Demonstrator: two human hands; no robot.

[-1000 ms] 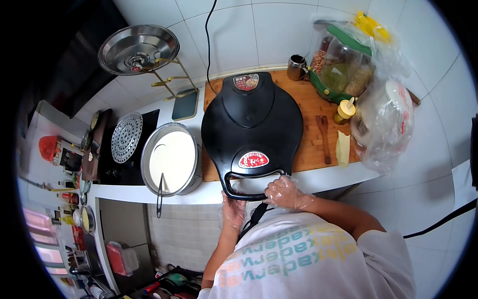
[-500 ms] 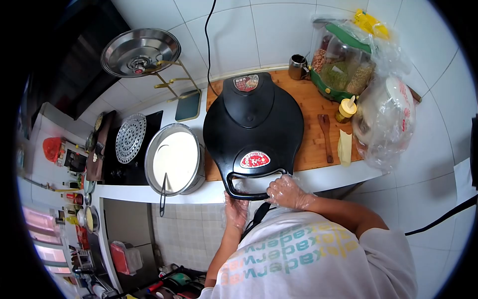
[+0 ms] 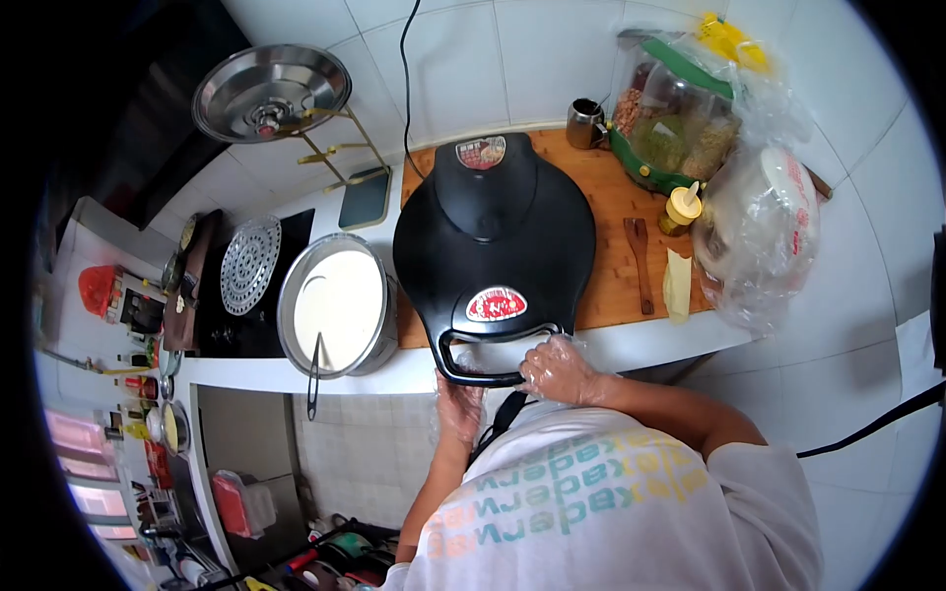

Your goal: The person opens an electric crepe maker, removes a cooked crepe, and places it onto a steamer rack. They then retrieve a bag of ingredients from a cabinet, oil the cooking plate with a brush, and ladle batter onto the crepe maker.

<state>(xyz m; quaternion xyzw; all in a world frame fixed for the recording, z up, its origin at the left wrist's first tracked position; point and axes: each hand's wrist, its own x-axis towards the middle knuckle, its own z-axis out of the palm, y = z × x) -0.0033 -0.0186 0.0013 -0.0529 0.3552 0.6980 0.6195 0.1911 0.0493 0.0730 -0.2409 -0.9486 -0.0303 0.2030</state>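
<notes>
A black round electric griddle [image 3: 493,231] lies with its lid down on a wooden board [image 3: 611,187]. Its looped handle points toward my body. My right hand [image 3: 557,370], in a clear plastic glove, is closed on the right corner of that handle. My left hand [image 3: 460,406], also gloved, is at the handle's left corner from below; its fingertips are hidden by the handle. Left of the griddle, a metal pot [image 3: 340,305] holds creamy white batter, with a ladle [image 3: 313,379] resting over its rim.
Right of the griddle are a wooden spatula [image 3: 639,266], a folded cloth [image 3: 677,286], a yellow-lidded jar [image 3: 680,209], a steel cup [image 3: 585,124], a green-lidded grain container [image 3: 675,118] and a plastic-wrapped appliance [image 3: 759,231]. A steel lid [image 3: 272,94] leans on a gold rack at the back left.
The whole view has shifted slightly, with the counter items appearing a little higher and further left. Both hands stay at the griddle's handle, and the lid remains down.
</notes>
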